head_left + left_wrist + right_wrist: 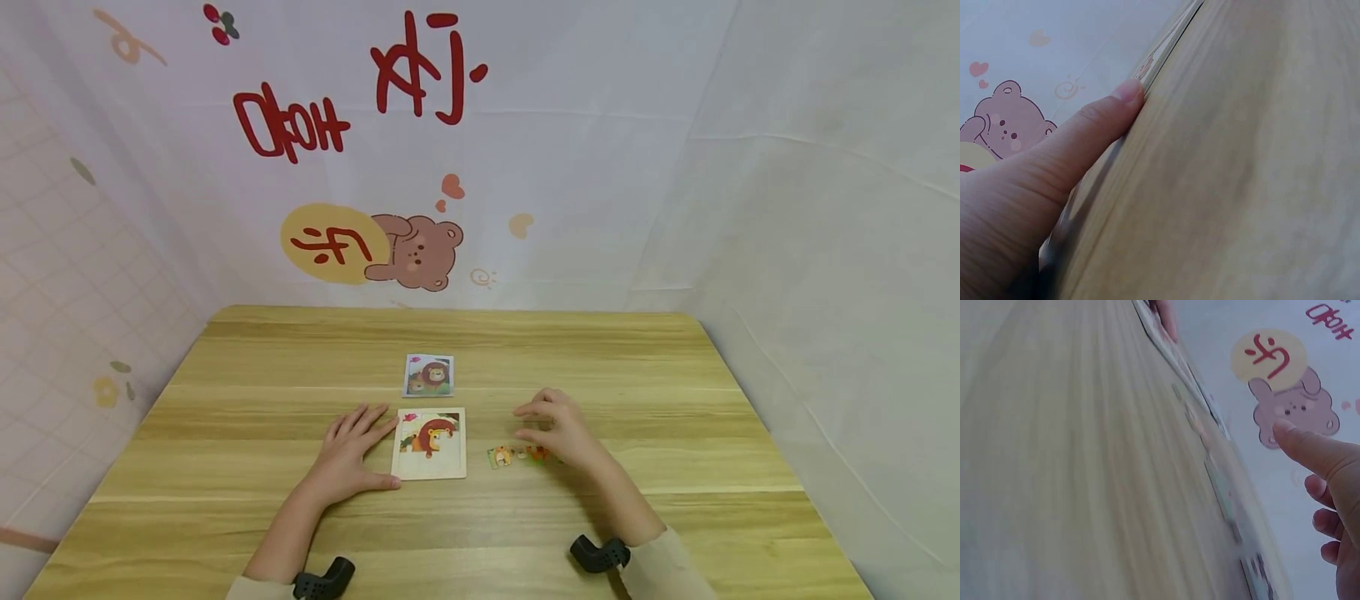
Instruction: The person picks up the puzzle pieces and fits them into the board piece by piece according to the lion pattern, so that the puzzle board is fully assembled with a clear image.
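Note:
A square wooden puzzle tray (429, 468), partly filled with a lion picture, lies flat on the table. My left hand (347, 461) rests beside it with fingers spread, the index fingertip at its upper left edge and the thumb at its lower left corner. In the left wrist view the thumb (1094, 128) touches the tray's side. To the right of the tray lie several loose puzzle pieces (500, 456), some hidden under my right hand (564, 432). That hand hovers over them with thumb and fingers apart and nothing between them. The right wrist view shows its thumb (1313, 450) extended.
Just behind the tray lies a small lion picture card (429, 376). The wooden table (315, 533) ends at a printed cloth backdrop (585, 150), with white cloth (840, 275) along the right side as well.

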The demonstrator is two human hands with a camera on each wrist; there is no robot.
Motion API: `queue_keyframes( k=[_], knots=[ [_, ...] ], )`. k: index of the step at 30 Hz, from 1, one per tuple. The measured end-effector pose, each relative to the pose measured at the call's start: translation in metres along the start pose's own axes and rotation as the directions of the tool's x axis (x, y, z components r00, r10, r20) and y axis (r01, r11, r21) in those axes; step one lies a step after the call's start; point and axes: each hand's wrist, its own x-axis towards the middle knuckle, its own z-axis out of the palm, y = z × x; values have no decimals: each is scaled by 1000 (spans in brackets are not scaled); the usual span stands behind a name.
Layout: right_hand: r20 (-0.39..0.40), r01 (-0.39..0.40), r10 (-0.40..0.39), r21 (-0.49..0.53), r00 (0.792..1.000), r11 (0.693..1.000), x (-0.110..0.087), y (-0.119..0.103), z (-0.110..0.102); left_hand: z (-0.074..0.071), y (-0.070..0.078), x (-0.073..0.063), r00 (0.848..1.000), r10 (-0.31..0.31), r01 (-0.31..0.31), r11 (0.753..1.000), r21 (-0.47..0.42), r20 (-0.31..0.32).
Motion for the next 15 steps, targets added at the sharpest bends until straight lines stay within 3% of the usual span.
queue_keyframes(
  k=[15],
  knots=[
    [23, -79, 80, -33, 997, 996, -28, 47, -38, -2, 2, 1, 999, -23, 22, 1000, 4, 31]
  ],
)
